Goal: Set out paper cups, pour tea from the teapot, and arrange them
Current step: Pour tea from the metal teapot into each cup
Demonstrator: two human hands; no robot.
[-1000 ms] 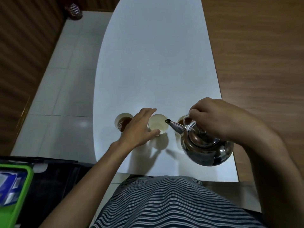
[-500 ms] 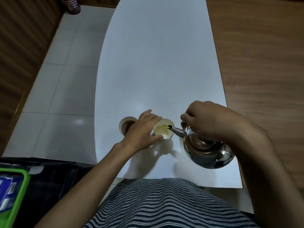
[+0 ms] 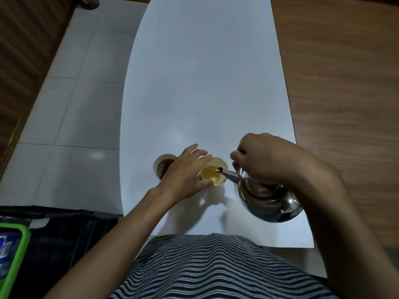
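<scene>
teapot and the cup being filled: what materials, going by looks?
Teapot: polished metal, probably stainless steel; its mirror-like silver body reflects the surroundings. Cup being filled: likely thin paper, given its matte white wall and thin rim, though a plastic lining can't be ruled out.

The surface (image 3: 205, 93) is plain white. The teapot (image 3: 269, 199) is shiny silver. 2 white paper cups show: the middle cup (image 3: 213, 174) holds pale yellow tea, the left cup (image 3: 163, 168) dark brown. The shirt (image 3: 216, 268) has navy-and-white stripes. The case (image 3: 13, 255) at near left is bright green.
</scene>
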